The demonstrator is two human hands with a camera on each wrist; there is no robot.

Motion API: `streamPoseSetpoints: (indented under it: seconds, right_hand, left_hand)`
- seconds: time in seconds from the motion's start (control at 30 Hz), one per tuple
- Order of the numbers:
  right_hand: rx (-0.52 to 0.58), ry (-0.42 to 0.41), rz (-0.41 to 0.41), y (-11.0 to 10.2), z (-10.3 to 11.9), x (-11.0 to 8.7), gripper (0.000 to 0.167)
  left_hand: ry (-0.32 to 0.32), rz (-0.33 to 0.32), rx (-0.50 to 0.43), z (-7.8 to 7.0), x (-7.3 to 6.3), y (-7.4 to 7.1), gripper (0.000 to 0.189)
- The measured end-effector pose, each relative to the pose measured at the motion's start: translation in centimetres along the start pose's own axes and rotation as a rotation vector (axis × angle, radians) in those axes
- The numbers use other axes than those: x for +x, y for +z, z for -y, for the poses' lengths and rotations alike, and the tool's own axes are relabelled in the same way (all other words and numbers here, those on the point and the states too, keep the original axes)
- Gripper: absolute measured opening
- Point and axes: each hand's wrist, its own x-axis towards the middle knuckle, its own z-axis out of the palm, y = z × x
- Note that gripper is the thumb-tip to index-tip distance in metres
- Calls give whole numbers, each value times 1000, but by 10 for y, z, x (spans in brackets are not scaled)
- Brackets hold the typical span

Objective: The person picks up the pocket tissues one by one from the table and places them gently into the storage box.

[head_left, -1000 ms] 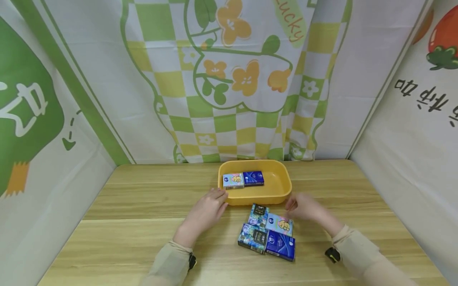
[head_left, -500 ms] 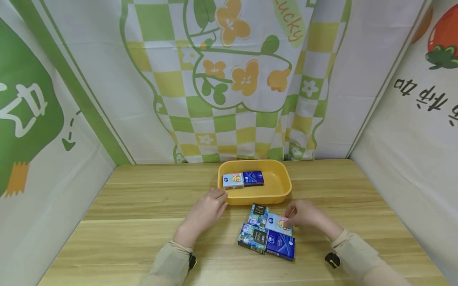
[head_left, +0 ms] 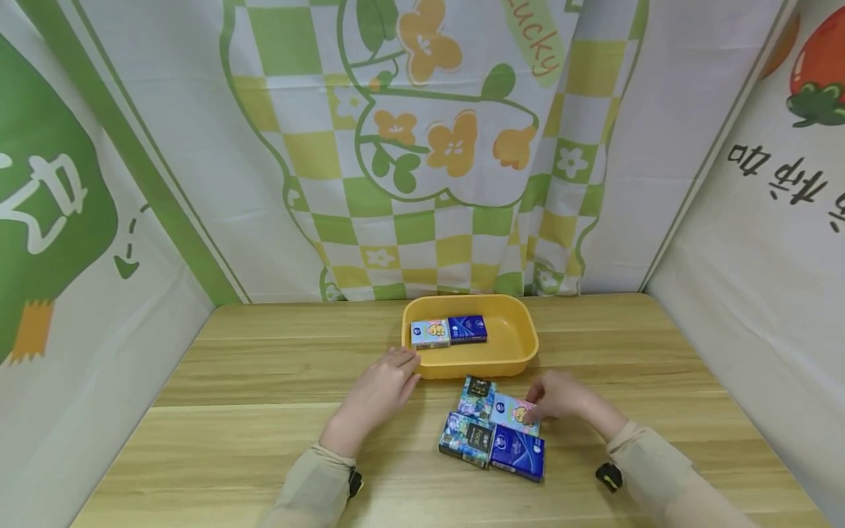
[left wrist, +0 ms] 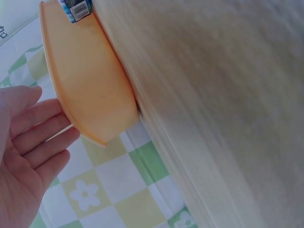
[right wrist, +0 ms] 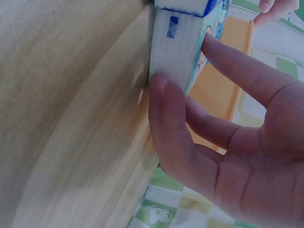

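Note:
My right hand point(head_left: 562, 396) is at the right end of a light blue and pink pocket tissue pack point(head_left: 507, 411) with a cartoon print. In the right wrist view, the thumb lies on its printed face and curled fingers point(right wrist: 164, 102) press its white end. Beside this pack lie a dark blue tissue pack point(head_left: 518, 453) and two floral packs, one nearer me point(head_left: 455, 440) and one farther back point(head_left: 472, 402). My left hand point(head_left: 384, 383) has its straight fingers point(left wrist: 54, 121) touching the left front rim of a yellow plastic basket point(head_left: 511, 341).
Inside the basket, toward its left, sit a cartoon-print tissue pack point(head_left: 429, 334) and a dark blue one point(head_left: 467, 329). The wooden table point(head_left: 264, 367) ends at a printed curtain point(head_left: 436, 242) behind the basket, with white cloth walls on both sides.
My right hand has come slightly forward onto the cartoon-print pack, and its fingertips now take hold of its right end. My left hand and the basket stay put.

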Motion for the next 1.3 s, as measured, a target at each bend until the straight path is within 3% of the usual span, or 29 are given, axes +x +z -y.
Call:
streamPoseSetpoints:
  seconds: [0.23,0.6,1.3]
  right_hand:
    - [-30,47,45,0,6,1,19]
    - [-58,17,127,0,7,6,22]
    - [-2,3,142,-2,4,4,21]
  left_hand:
    - [2,-9,-11,1,-1,1,33]
    - [-13,8,-15,0,-1,1,34]
    - [-7,3,6,0,0,0,33]
